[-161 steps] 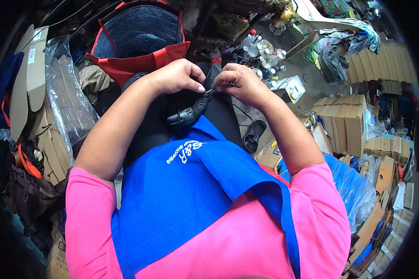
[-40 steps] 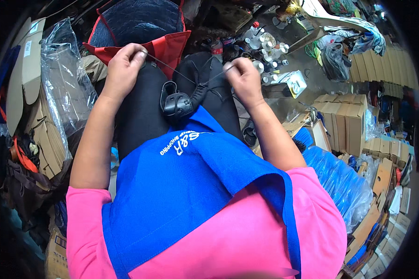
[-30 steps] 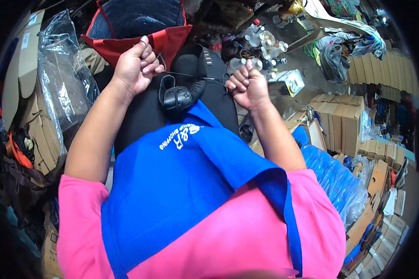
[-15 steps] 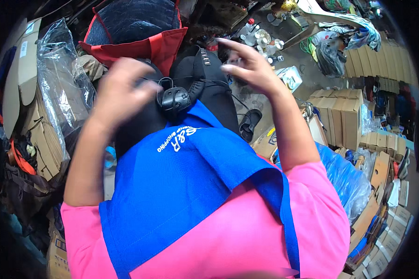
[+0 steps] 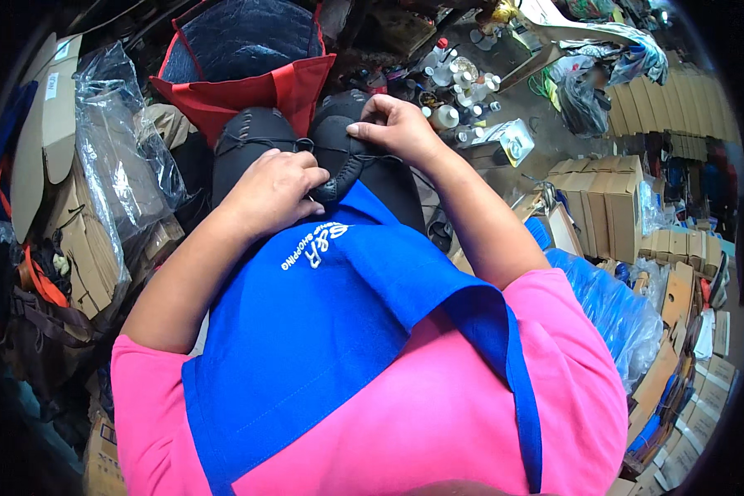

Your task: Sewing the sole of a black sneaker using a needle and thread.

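Across my black-clad lap lies a black leather-like piece with a thick stitched edge (image 5: 339, 178) and thin dark cords. My left hand (image 5: 277, 186) is closed on its near left side, fingers curled; part of the piece is hidden under them. At the piece's far right my right hand (image 5: 398, 132) has thumb and forefinger brought together in a pinch; what lies between them is too small to make out. Another black part with a row of pale stitch marks (image 5: 256, 128) rests over my left knee. A blue apron (image 5: 306, 331) covers my front, its upper edge reaching the piece.
Beyond my knees stands an open red bag (image 5: 285, 87) with a silvery lining. Several plastic bottles (image 5: 463, 83) are on the floor at far right. Flattened cardboard (image 5: 78, 240) and clear plastic (image 5: 120, 149) are at left. Stacked cartons (image 5: 599, 198) and blue plastic sheeting (image 5: 595, 298) are at right.
Both hands have come down onto the black piece from above it. The left fingers have curled onto it, and the right thumb and forefinger, apart before, have closed together.
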The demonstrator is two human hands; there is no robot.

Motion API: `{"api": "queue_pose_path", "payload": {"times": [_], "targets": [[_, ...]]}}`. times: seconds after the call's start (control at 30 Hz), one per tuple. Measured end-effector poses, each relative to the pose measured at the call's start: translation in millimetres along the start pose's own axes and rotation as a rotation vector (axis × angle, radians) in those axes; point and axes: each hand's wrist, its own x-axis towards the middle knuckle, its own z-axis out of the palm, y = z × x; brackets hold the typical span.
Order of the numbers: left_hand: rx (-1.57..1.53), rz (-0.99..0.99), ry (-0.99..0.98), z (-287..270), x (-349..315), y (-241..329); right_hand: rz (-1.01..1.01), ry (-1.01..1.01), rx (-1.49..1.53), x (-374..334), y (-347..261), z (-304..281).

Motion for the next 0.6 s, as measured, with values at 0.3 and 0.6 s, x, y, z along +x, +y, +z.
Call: {"api": "queue_pose_path", "payload": {"times": [0.3, 0.6], "targets": [[-0.527, -0.068, 0.3, 20.1, 66.4, -37.8, -0.139, -0.18, -0.553, -31.1, -41.0, -1.5], [-0.604, -0.107, 0.236, 37.9, 79.5, -40.4, -0.2, -0.238, -0.484, -55.4, -33.3, -11.3]]}}
